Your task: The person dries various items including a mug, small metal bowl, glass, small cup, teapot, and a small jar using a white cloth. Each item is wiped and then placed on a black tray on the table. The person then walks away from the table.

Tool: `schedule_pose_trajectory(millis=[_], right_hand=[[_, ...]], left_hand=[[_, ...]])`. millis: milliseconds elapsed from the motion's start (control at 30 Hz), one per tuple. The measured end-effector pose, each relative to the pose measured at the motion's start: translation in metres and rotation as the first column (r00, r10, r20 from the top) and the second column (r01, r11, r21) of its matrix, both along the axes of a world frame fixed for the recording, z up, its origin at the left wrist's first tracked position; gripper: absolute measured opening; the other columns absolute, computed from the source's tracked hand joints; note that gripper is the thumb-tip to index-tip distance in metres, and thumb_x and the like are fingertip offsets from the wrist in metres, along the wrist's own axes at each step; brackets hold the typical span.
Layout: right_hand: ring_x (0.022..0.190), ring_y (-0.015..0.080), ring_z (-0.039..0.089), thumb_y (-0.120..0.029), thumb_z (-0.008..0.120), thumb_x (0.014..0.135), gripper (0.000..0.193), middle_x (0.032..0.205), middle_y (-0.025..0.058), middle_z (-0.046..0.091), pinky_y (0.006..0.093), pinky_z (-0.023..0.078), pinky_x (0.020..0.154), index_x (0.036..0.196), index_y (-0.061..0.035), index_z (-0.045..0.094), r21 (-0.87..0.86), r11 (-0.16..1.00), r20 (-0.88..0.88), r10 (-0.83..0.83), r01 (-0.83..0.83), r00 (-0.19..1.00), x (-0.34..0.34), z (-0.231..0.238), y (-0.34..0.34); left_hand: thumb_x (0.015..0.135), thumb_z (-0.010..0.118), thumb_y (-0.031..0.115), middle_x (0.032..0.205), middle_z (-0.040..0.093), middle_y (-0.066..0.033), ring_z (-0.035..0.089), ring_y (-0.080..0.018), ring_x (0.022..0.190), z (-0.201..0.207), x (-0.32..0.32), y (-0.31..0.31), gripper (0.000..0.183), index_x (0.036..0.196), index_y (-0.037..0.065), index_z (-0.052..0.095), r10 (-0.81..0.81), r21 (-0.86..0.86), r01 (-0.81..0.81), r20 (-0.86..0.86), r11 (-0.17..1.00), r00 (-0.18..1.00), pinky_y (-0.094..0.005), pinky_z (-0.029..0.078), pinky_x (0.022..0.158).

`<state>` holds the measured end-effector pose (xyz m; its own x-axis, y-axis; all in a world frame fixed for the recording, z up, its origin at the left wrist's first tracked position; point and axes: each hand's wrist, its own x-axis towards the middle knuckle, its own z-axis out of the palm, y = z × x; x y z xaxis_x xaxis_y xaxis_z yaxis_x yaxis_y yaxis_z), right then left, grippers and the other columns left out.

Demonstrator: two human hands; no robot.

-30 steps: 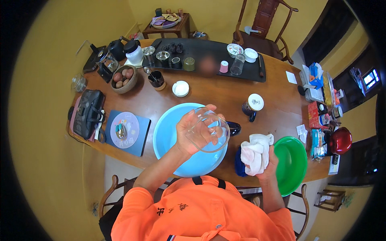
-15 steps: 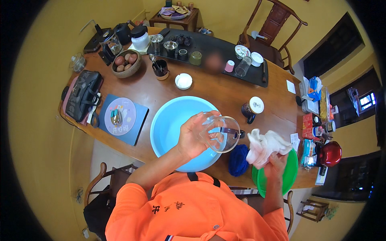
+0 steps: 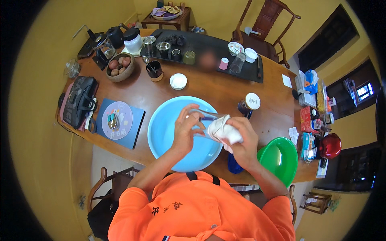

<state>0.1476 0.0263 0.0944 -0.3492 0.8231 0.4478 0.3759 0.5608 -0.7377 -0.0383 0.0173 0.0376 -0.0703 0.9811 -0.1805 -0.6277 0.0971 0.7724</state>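
Left hand [image 3: 184, 130] grasps glass vessel [image 3: 204, 125]; right hand [image 3: 245, 141] clutches white cloth [image 3: 224, 131] against it. Bowl [image 3: 128, 74] contains round items [image 3: 121, 64]. Wooden table [image 3: 213, 89]; yellow wall [image 3: 48, 88].

On the desk [image 3: 219, 89], a basin [image 3: 161, 132] stands below a glass [image 3: 205, 120], with a cloth [image 3: 228, 134] against the glass at three o'clock. Around that basin are a mat [image 3: 124, 120] at nine, a tray [image 3: 252, 72] at twelve, a mug [image 3: 243, 107] at two, another basin [image 3: 282, 160] between three and four.
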Motion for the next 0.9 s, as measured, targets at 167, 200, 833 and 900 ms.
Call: schedule_pose_trajectory(millis=[167, 200, 833, 900], right_hand=[[0.098, 0.0223, 0.063, -0.018, 0.056, 0.092, 0.035, 0.111, 0.0154, 0.062, 0.0335, 0.05, 0.086, 0.12, 0.0032, 0.053, -0.591, 0.531, -0.805, -0.338, -0.607, 0.488, 0.028, -0.027, 0.006], [0.098, 0.0235, 0.063, -0.02, 0.055, 0.092, 0.037, 0.113, 0.0152, 0.061, 0.0365, 0.051, 0.085, 0.122, 0.0022, 0.051, -0.571, 0.683, -0.794, -0.319, -0.455, 0.518, 0.028, -0.021, 0.008], [0.109, 0.0241, 0.056, -0.002, 0.065, 0.08, 0.034, 0.118, 0.0139, 0.056, 0.0331, 0.045, 0.09, 0.113, 0.0024, 0.057, -0.096, 0.83, -0.27, 0.509, -0.549, 0.817, 0.01, 0.007, 0.016], [0.099, 0.0271, 0.06, -0.003, 0.065, 0.08, 0.029, 0.11, 0.0152, 0.058, 0.0322, 0.047, 0.082, 0.108, 0.0042, 0.059, -0.1, 0.899, -0.305, 0.38, -0.426, 0.873, -0.001, -0.002, 0.016]], left_hand=[[0.079, 0.066, 0.036, 0.108, 0.053, -0.0126, 0.058, -0.0219, 0.082, -0.006, -0.012, 0.01, 0.056, 0.123, 0.007, 0.047, 0.036, 0.317, -0.016, -0.057, 0.948, 0.998, -0.03, 0.05, 0.057], [0.079, 0.064, 0.036, 0.112, 0.052, -0.0145, 0.058, -0.0245, 0.083, -0.009, -0.016, 0.007, 0.055, 0.123, 0.008, 0.048, -0.003, 0.367, 0.029, -0.07, 0.93, 0.998, -0.0306, 0.051, 0.057], [0.079, 0.064, 0.025, 0.115, 0.053, -0.014, 0.06, -0.0209, 0.08, -0.008, 0.007, -0.013, 0.073, 0.142, 0.008, 0.03, -0.529, 0.217, 0.499, 0.105, 0.839, 0.842, -0.0308, 0.052, 0.05], [0.08, 0.064, 0.028, 0.118, 0.053, -0.0152, 0.06, -0.0242, 0.08, -0.01, 0.007, -0.013, 0.077, 0.144, 0.009, 0.024, -0.503, 0.202, 0.468, 0.187, 0.86, 0.844, -0.0333, 0.053, 0.05]])
